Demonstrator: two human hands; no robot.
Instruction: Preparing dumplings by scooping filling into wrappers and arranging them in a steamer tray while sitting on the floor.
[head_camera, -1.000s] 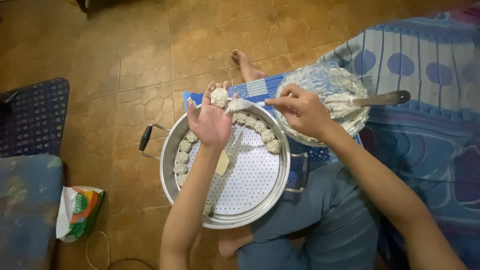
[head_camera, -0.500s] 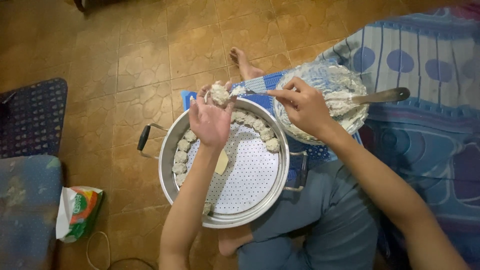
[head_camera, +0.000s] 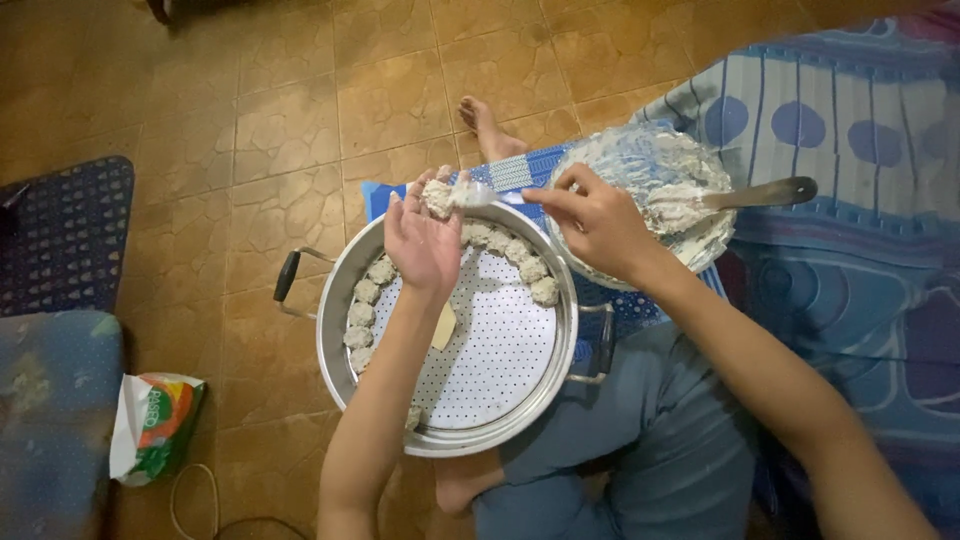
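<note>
My left hand (head_camera: 424, 238) is cupped palm-up over the far rim of a round steel steamer tray (head_camera: 490, 420), holding a pale dumpling (head_camera: 437, 196) at the fingertips. My right hand (head_camera: 597, 222) grips a small flat white utensil (head_camera: 480, 195) whose tip touches that dumpling. Several finished dumplings (head_camera: 520, 254) line the tray's far and left edge on its perforated plate. A glass bowl (head_camera: 700, 160) of white filling with a metal spoon (head_camera: 760, 194) stands just right of the tray.
I sit on a brown tiled floor (head_camera: 300, 110), a bare foot (head_camera: 485, 125) beyond the tray. A blue mat (head_camera: 60, 230) and a cushion (head_camera: 45, 420) lie at the left, with a small green and orange packet (head_camera: 150, 425). Patterned blue cloth (head_camera: 860, 280) covers the right.
My right hand moved left from the bowl and brought the utensil's tip to the dumpling in my left hand. The left hand stayed over the tray's far rim.
</note>
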